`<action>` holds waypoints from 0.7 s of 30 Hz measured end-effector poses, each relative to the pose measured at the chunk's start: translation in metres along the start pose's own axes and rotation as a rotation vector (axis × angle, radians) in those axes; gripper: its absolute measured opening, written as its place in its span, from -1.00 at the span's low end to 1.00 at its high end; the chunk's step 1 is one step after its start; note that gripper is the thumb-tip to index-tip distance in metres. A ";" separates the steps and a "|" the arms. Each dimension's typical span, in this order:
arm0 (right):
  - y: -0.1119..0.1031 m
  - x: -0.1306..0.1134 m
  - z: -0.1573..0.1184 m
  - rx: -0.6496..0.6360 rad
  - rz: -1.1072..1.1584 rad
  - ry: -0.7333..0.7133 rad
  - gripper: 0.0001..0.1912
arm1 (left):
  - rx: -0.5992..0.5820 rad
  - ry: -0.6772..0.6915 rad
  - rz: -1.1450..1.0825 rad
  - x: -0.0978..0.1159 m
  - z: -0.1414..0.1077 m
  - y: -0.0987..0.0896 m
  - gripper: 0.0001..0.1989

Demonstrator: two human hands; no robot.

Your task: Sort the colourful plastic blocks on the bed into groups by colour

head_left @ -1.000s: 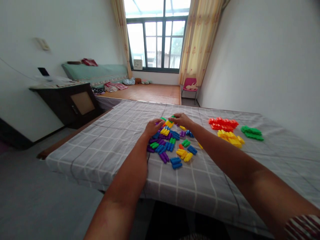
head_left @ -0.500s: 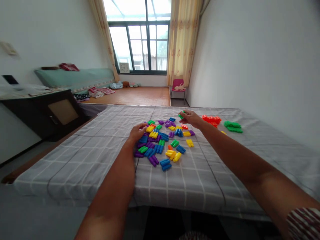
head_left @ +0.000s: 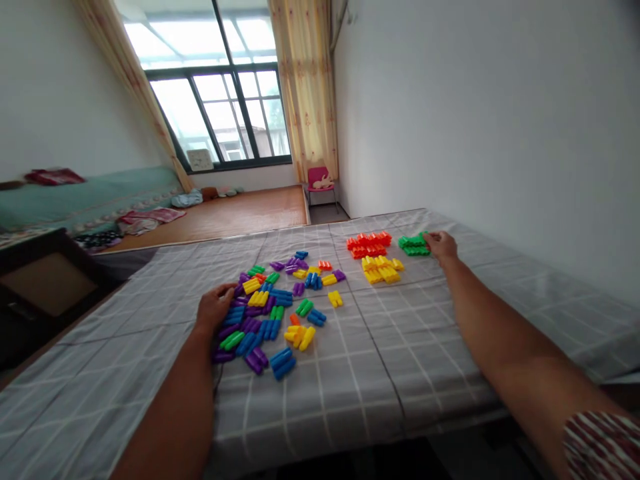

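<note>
Mixed plastic building blocks, shaped like joined tubes, lie in a loose pile; among them are a blue block (head_left: 283,363), a purple block (head_left: 257,360) and a yellow block (head_left: 335,299). My left hand (head_left: 216,307) rests against the pile's left edge, fingers stretched toward the blocks and holding none. To the far right, my right hand (head_left: 443,247) pinches a green block (head_left: 425,236) at the right end of the green group (head_left: 414,247). Its fingertips are partly hidden by the block. Left of that group lie an orange-red group (head_left: 369,245) and a yellow group (head_left: 381,269).
A grey checked cloth (head_left: 345,373) covers the table. The white wall (head_left: 500,133) runs along the right side. Beyond the table are a low brown platform (head_left: 250,210), a pink chair (head_left: 320,180) and a window. A dark cabinet (head_left: 40,280) stands at the left.
My right hand has moved right, carrying the green block from above the pile's far side to the green group. My left hand stays at the pile's edge. The view has turned right.
</note>
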State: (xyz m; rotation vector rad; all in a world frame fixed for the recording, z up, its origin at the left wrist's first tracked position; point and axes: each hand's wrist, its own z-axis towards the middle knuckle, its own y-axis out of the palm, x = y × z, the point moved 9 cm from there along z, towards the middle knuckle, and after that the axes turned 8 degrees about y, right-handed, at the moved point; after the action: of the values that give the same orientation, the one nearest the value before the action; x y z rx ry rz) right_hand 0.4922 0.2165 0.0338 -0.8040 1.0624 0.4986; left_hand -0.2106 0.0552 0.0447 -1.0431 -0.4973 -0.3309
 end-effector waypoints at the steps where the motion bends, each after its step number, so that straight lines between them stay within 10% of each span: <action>1: -0.001 0.005 0.000 -0.009 -0.007 0.006 -0.60 | -0.004 -0.006 0.016 -0.001 0.000 0.000 -0.57; 8: 0.026 0.006 -0.004 -0.218 -0.318 0.030 -0.67 | -0.021 -0.041 0.071 -0.005 -0.002 -0.001 -0.56; 21: 0.013 -0.028 -0.024 0.059 -0.475 -0.205 -0.71 | 0.031 -0.015 0.006 -0.001 -0.003 0.001 -0.64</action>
State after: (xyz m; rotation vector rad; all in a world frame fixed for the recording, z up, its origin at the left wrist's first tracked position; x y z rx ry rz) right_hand 0.4576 0.2061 0.0488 -0.8978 0.6635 0.1402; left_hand -0.2107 0.0527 0.0421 -1.0178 -0.5107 -0.3096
